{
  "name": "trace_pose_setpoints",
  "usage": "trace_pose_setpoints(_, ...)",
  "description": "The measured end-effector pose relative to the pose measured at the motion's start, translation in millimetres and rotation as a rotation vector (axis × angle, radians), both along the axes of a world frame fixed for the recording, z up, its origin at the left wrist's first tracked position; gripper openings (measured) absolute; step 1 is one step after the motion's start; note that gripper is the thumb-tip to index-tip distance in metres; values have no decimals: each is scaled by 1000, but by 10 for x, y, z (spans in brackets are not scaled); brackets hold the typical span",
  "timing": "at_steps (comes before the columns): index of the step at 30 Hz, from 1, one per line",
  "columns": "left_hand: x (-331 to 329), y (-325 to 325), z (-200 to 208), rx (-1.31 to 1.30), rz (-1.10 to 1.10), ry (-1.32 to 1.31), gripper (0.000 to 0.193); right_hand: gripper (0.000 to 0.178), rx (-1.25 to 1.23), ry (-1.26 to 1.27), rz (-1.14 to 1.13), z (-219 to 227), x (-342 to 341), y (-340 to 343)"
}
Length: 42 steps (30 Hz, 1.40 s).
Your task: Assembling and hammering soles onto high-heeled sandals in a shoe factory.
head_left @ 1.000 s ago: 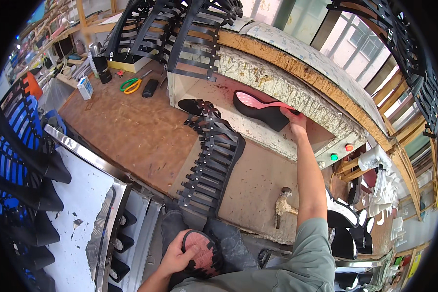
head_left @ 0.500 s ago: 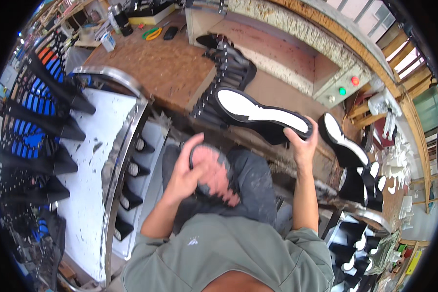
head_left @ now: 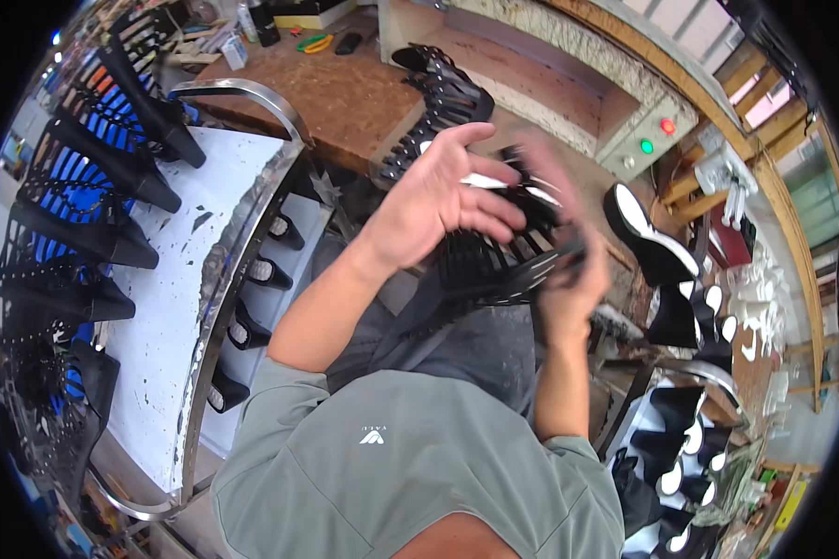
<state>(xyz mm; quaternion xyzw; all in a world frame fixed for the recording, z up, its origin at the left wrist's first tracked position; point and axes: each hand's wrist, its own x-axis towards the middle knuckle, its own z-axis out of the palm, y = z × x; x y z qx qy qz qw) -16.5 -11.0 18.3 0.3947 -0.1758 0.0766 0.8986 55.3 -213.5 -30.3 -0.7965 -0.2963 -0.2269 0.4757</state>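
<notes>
A black strappy shoe (head_left: 480, 265) with open bands is held over my lap, partly blurred. My right hand (head_left: 576, 284) grips its right side, with the fingers smeared by motion. My left hand (head_left: 443, 200) is raised over the shoe's upper left, its fingers stretched and spread, holding nothing. Something white shows behind those fingers, too covered to make out. On the bench beyond lies another black strappy shoe upper (head_left: 452, 98). A black wedge sole (head_left: 657, 252) with a white face rests to the right of my right hand.
A metal-framed rack (head_left: 289, 116) at left carries several tall black strappy shoes (head_left: 112, 168), with black pieces on its lower shelf (head_left: 280, 270). More black wedges (head_left: 676, 419) fill a rack at lower right. Ahead stands an open-fronted box with a green button (head_left: 647, 146) and a red button (head_left: 667, 126).
My right hand has drawn the shoe in toward my lap and turned it, so the straps show instead of the white underside. My left hand has lifted from the pink round pad, now out of sight.
</notes>
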Motion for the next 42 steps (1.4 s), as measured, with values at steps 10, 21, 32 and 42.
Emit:
trace_pose_setpoints(10, 1008, 878, -1290, 1142, 754, 836, 74, 37, 704, 1608, 469, -373, 1551, -1187)
trace_pose_setpoints(21, 1555, 98, -626, 887, 807, -41, 42, 18, 526, 1607, 292, -234, 854, -490)
trace_pose_setpoints(32, 1742, 194, -649, 923, 595, -226, 52, 6, 219, 1331, 249, -130, 984, -357)
trace_pose_setpoints(42, 1711, 150, -543, 996, 576, -171, 70, 9, 291, 1395, 272, -14, 1017, -259)
